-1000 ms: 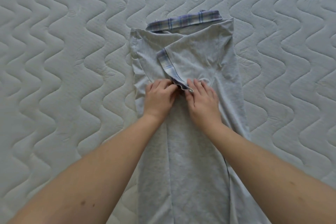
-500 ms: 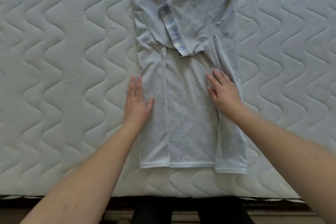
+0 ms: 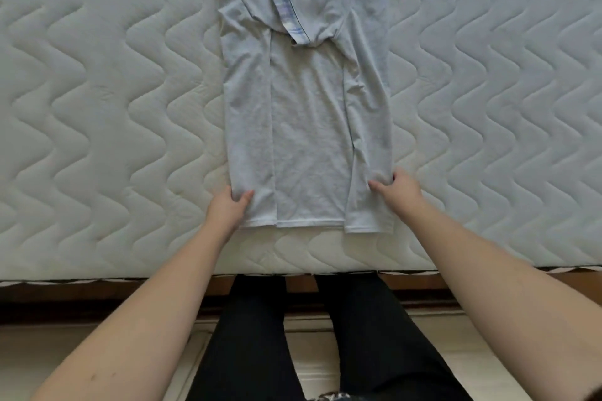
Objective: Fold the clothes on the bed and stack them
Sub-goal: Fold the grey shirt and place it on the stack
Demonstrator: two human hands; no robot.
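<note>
A light grey shirt (image 3: 306,127) with a blue plaid sleeve trim (image 3: 286,6) lies lengthwise on the quilted white mattress (image 3: 114,107), both sides folded inward into a long strip. Its top runs out of view at the upper edge. My left hand (image 3: 228,205) pinches the shirt's lower left corner, thumb on top of the cloth. My right hand (image 3: 395,187) pinches the lower right edge a little above the hem, with the fabric bunched between thumb and fingers.
The mattress front edge (image 3: 293,270) runs just below the hem. A wooden bed frame (image 3: 97,296) and pale floor (image 3: 309,358) lie beneath it, with my legs in black trousers (image 3: 260,335) against the bed.
Both hands slid from the shirt's middle down toward the hem and closed on its lower corners. The view tilted down, so the collar left the frame.
</note>
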